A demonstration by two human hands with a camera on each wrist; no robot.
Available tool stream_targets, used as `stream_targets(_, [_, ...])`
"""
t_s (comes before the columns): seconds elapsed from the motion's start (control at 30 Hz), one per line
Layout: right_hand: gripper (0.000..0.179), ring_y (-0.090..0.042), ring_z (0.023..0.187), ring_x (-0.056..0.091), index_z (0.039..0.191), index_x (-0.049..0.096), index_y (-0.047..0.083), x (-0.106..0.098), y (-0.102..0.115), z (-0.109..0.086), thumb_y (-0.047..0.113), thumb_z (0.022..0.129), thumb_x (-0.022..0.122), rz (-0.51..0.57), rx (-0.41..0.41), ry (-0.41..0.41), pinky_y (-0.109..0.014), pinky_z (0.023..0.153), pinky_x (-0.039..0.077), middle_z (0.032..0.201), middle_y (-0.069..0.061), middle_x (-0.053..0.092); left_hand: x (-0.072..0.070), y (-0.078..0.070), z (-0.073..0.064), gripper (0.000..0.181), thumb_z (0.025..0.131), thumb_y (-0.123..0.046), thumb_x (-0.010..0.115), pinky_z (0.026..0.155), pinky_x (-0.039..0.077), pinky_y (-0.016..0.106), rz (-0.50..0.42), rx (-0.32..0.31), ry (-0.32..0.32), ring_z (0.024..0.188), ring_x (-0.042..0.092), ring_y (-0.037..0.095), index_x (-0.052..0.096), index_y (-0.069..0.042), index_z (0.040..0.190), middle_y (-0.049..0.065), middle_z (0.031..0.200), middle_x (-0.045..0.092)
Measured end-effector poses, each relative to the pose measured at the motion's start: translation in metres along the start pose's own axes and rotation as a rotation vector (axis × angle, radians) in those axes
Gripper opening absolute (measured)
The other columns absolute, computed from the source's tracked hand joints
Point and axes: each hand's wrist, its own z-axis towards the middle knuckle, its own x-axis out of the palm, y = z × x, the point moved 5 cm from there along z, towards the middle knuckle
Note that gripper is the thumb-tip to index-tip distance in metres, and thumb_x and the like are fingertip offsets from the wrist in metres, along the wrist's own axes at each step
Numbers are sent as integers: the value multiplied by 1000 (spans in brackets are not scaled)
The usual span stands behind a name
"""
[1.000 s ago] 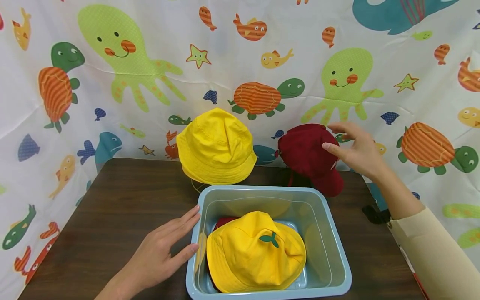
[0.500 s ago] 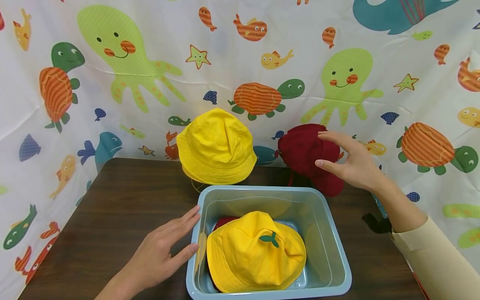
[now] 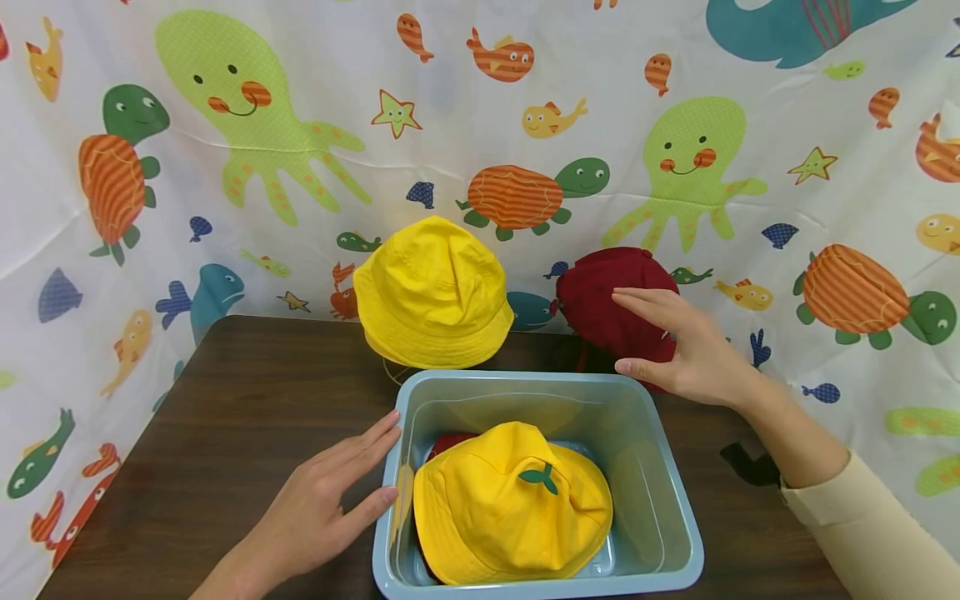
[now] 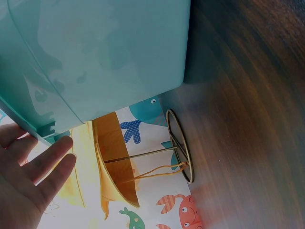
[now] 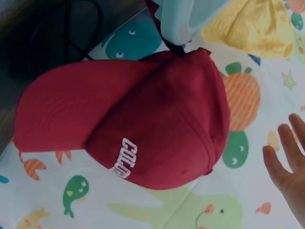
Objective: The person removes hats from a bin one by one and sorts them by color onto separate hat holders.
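Note:
My left hand (image 3: 322, 492) lies with extended fingers at the left rim of a light blue plastic bin (image 3: 678, 508). In the bin sits a yellow hat (image 3: 502, 525) with a green leaf sprout; a bit of dark red fabric (image 3: 450, 444) shows beneath it. My right hand (image 3: 693, 354), fingers extended and thumb apart, is near the bin's back right corner. It overlaps a dark red baseball cap (image 3: 600, 304) in the head view. Nothing is held by it. The right wrist view shows the cap (image 5: 162, 124) with white lettering, apart from the fingers.
A yellow bucket hat (image 3: 431, 292) sits behind the bin on a wire stand (image 4: 180, 148). A curtain with sea animals (image 3: 300, 50) hangs behind the dark wooden table (image 3: 247, 417). A black object (image 3: 750, 464) lies near the right forearm.
My right hand has moved down and left from the red cap's right side toward the bin's back right corner. The left hand, the bin and the hats have stayed put.

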Motion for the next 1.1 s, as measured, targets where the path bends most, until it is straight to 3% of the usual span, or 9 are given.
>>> stream_targets(0.57, [80,-34,143,43,154,53,7,28,12,-7,29,85,86,19,-37,142,-70,111,38,157,-12,50,1,1,0,70,91,-21,81,114,30,13,1,-7,7,136,57,16,53,-13,155,-1,162,47])
stream_targets(1.1, [83,-30,149,37,156,51,14,53,31,-12,40,85,85,31,-46,272,-68,114,35,163,-4,44,0,1,-1,69,92,-22,80,114,30,11,-7,-10,7,136,58,17,53,-13,155,-1,162,47])
